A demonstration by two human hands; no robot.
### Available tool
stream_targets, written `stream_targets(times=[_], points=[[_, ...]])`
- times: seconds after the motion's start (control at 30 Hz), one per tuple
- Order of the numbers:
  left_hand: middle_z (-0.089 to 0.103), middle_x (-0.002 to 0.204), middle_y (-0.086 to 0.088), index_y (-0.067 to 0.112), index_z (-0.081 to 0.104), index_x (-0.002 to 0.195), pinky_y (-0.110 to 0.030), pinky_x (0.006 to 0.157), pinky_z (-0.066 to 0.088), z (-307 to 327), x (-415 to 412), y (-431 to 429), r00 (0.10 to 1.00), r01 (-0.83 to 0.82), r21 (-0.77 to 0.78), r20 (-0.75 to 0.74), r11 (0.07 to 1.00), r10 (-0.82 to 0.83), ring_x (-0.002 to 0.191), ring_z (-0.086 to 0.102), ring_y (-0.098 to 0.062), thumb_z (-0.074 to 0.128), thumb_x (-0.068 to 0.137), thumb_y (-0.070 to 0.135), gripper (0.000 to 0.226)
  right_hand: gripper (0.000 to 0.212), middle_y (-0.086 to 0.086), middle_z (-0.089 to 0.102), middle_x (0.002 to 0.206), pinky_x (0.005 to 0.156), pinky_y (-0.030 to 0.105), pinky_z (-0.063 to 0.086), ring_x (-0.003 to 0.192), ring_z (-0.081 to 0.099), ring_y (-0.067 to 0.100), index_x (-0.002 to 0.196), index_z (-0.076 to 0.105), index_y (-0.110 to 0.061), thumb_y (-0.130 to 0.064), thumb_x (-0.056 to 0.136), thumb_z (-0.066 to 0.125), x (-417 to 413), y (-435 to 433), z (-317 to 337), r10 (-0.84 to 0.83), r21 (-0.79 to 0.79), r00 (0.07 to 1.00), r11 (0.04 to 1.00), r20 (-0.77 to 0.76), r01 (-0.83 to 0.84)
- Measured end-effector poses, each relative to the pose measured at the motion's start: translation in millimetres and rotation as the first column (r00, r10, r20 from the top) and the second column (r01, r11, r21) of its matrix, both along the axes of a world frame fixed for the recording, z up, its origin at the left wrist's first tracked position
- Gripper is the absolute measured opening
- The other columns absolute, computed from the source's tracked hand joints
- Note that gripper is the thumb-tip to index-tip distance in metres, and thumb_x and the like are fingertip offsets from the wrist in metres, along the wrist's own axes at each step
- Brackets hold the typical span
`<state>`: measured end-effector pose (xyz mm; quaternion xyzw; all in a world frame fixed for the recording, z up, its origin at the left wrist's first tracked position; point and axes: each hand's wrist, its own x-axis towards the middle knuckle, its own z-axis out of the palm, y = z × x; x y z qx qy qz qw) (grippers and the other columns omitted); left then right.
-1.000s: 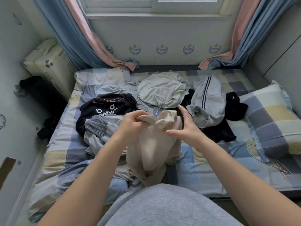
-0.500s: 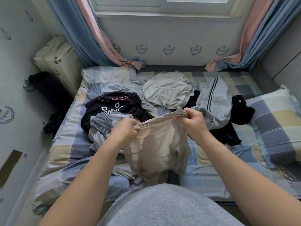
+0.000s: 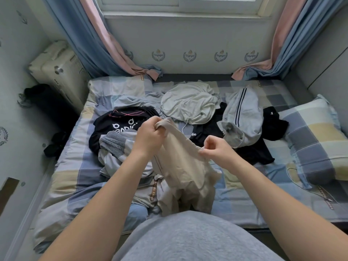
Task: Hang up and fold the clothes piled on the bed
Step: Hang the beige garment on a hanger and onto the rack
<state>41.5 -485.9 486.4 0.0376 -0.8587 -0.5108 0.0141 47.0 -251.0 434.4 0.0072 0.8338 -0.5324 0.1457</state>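
At the far left a cream suitcase (image 3: 56, 70) stands against the wall, beside the checked bed (image 3: 75, 176). On the left part of the bed lies a black T-shirt with white lettering (image 3: 120, 121), and a grey knit garment (image 3: 113, 144) lies crumpled just in front of it. The left hand (image 3: 148, 136) is raised above these two, fingers curled tightly round the bunched top edge of a beige garment (image 3: 184, 166). That edge runs down and to the right to the right hand (image 3: 216, 149), which sits lower and pinches it between thumb and curled fingers. The rest of the beige garment hangs below and between the two hands, its lower folds lying on the bed close to the person's body. Behind the hands a pale crumpled top (image 3: 188, 104) lies mid-bed. To its right is a grey garment with dark stripes (image 3: 243, 117) lying over black clothes (image 3: 273, 123), and at the far right a checked pillow (image 3: 316, 140).
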Motion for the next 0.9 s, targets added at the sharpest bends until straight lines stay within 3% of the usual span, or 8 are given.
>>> stream_targets(times=[0.1,0.17,0.27,0.4,0.53,0.6,0.73,0.9], points=[[0.069,0.083,-0.007,0.009,0.068,0.088,-0.04,0.076,0.049,7,-4,12,0.999,0.047,-0.03,-0.005,0.998,-0.047,0.083,0.063,-0.026,0.06,0.088,0.015,0.01,0.023,0.005,0.056,0.069,0.063,0.031,0.04,0.066,0.049,0.016,0.092,0.056,-0.012,-0.01,0.082,0.077,-3,-11,8,0.108,-0.05,0.993,0.993,0.042,-0.106],[0.069,0.082,-0.003,0.012,0.068,0.088,-0.038,0.073,0.05,6,-5,12,0.998,0.051,-0.057,-0.032,0.997,-0.053,0.079,0.062,-0.021,0.067,0.086,0.016,0.004,0.027,0.001,0.063,0.073,0.061,0.027,0.044,0.065,0.055,0.013,0.1,0.059,-0.021,-0.014,0.082,0.078,-4,-14,12,0.179,0.037,0.982,0.983,0.06,-0.182],[0.065,0.084,0.001,0.016,0.068,0.091,-0.034,0.073,0.047,-2,-7,-1,0.995,0.064,-0.183,-0.058,0.981,-0.076,0.081,0.059,-0.018,0.08,0.08,0.026,0.019,0.019,-0.005,0.063,0.071,0.062,0.03,0.044,0.067,0.056,0.013,0.082,0.067,-0.026,-0.007,0.087,0.068,-10,-9,17,0.063,0.214,0.985,0.977,-0.162,-0.027],[0.054,0.096,0.0,0.018,0.066,0.096,-0.034,0.084,0.046,-26,-7,-20,1.0,0.015,-0.344,0.01,0.939,-0.013,0.094,0.058,-0.022,0.071,0.087,0.01,0.013,0.037,0.001,0.06,0.062,0.049,0.024,0.037,0.053,0.047,0.011,0.074,0.071,-0.019,0.009,0.083,0.049,-18,10,40,-0.208,-0.038,0.953,0.978,-0.222,0.204],[0.053,0.11,-0.004,0.019,0.061,0.102,-0.035,0.078,0.043,-43,-3,-35,0.959,-0.195,-0.394,0.114,0.898,0.258,0.095,0.055,-0.027,0.054,0.092,0.013,0.014,0.033,-0.002,0.06,0.06,0.049,0.022,0.038,0.054,0.049,0.01,0.074,0.073,-0.017,0.005,0.086,0.052,-18,26,60,-0.236,-0.094,0.945,0.971,-0.227,0.22],[0.06,0.097,-0.002,0.017,0.059,0.095,-0.034,0.067,0.039,-43,-5,-37,0.942,-0.226,-0.342,0.161,0.912,0.294,0.086,0.056,-0.027,0.053,0.094,0.021,0.008,0.028,0.004,0.061,0.065,0.053,0.026,0.039,0.06,0.05,0.015,0.076,0.073,-0.015,0.001,0.09,0.055,-14,29,63,-0.173,-0.078,0.969,0.984,-0.178,0.161],[0.062,0.076,-0.003,0.011,0.059,0.084,-0.032,0.057,0.037,-38,-10,-34,0.963,-0.197,-0.128,0.16,0.972,0.216,0.069,0.053,-0.02,0.047,0.092,0.01,0.014,0.024,0.005,0.057,0.067,0.051,0.021,0.036,0.061,0.047,0.013,0.076,0.07,-0.013,-0.001,0.093,0.057,-8,30,56,-0.152,-0.036,0.98,0.988,-0.13,0.148],[0.062,0.07,-0.008,0.011,0.06,0.07,-0.037,0.071,0.05,-30,-20,-30,0.91,-0.233,0.066,0.367,0.97,0.193,0.073,0.059,-0.028,0.044,0.092,0.007,0.028,0.023,0.004,0.049,0.064,0.049,0.028,0.032,0.055,0.04,0.013,0.077,0.06,-0.01,0.002,0.093,0.047,-13,33,52,-0.238,-0.026,0.946,0.971,-0.22,0.238]])
